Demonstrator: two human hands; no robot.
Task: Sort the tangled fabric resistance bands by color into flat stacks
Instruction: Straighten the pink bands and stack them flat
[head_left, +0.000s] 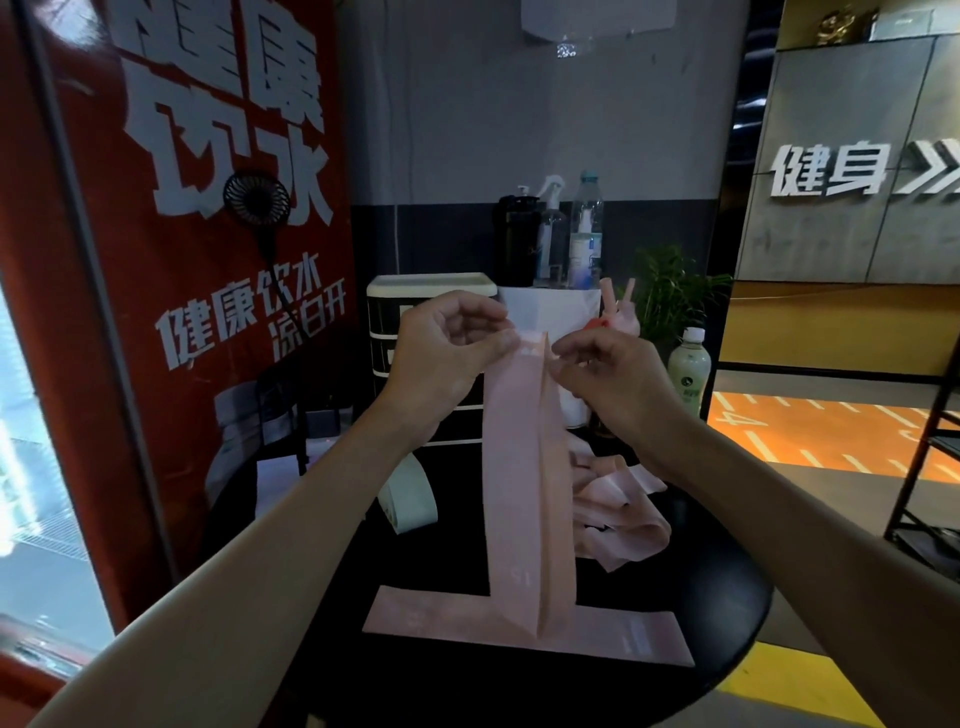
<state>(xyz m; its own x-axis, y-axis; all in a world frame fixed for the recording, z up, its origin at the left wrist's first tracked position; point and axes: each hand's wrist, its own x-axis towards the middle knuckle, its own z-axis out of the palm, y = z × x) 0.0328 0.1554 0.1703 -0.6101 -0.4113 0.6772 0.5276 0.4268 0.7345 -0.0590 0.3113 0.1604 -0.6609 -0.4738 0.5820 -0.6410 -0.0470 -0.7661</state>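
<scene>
A pink fabric band (524, 483) hangs straight down over a round black table (717, 587). My left hand (447, 348) pinches its top left corner and my right hand (608, 369) pinches its top right edge. The band's lower end reaches a flat pink band (447, 616) lying across the table's front. A tangle of pink bands (618, 514) sits behind and to the right. A pale mint green band (408, 496) stands looped at the left of the table.
Behind the table stand a white drawer unit (431, 291), bottles (584, 234), a dark jug (517, 239), a green plant (670, 291) and a drink bottle (688, 369). A red banner (197, 260) with a small fan (257, 200) fills the left. A black rack (930, 467) stands right.
</scene>
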